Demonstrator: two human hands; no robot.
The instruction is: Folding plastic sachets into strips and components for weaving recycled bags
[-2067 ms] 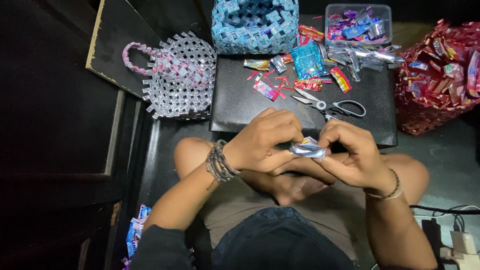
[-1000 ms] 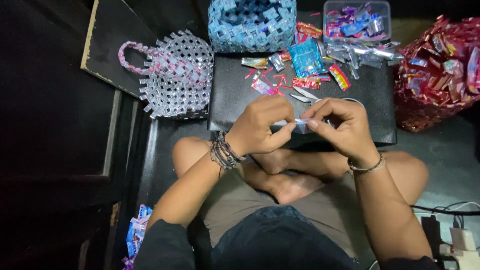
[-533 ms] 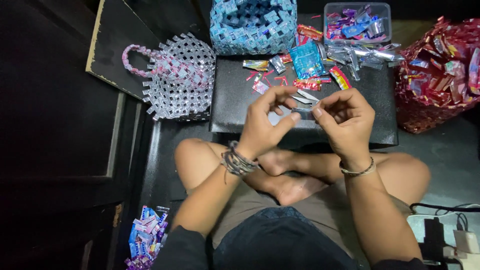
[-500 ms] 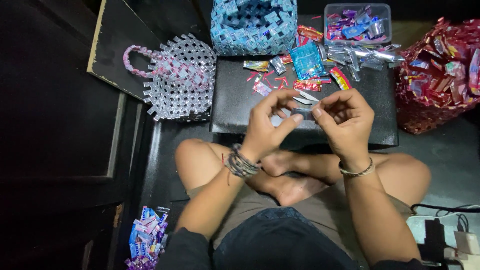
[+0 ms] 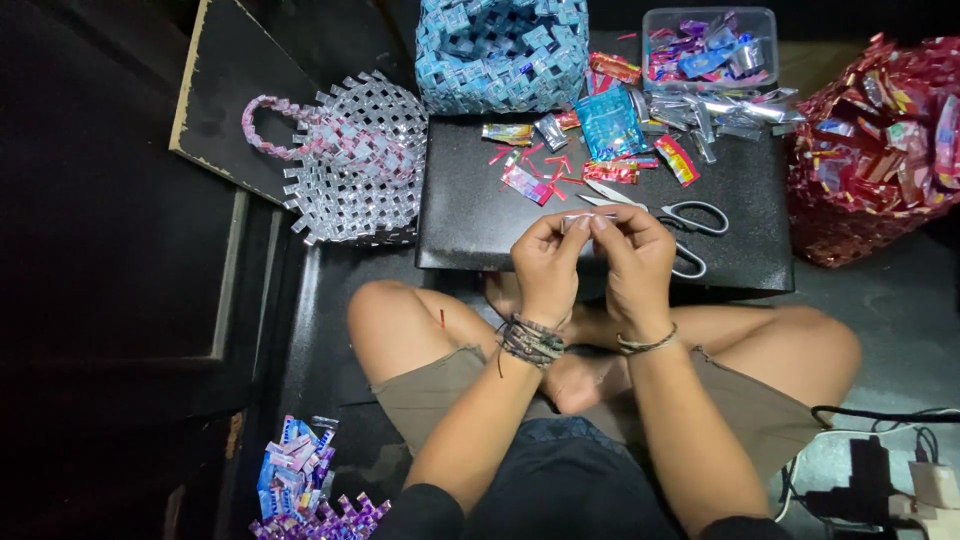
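- Two hands on one piece: left hand [image 5: 545, 262] and right hand [image 5: 632, 262] meet over the near edge of the black worktop [image 5: 470, 215], fingers [image 5: 578, 222] of both closed on a small folded silver wrapper strip [image 5: 577, 215].
- Strip sits between the fingertips, held above the worktop, not touching it; mostly hidden, so fold state is hard to read.
- Judgement: crease goes well if edges are lined up flush first, then pinched flat along the whole length with the thumbs.
- Scissors [image 5: 660, 215] lie open just beyond the hands, near the right hand; keep knuckles off the blades.
- Loose wrappers [image 5: 610, 125] along the far edge, clear plastic tub [image 5: 712, 45] at the far right corner.
- Blue woven basket [image 5: 500, 50] past the far edge, pink-silver woven bag [image 5: 355, 155] off the left edge, red woven piece [image 5: 880, 140] to the right.
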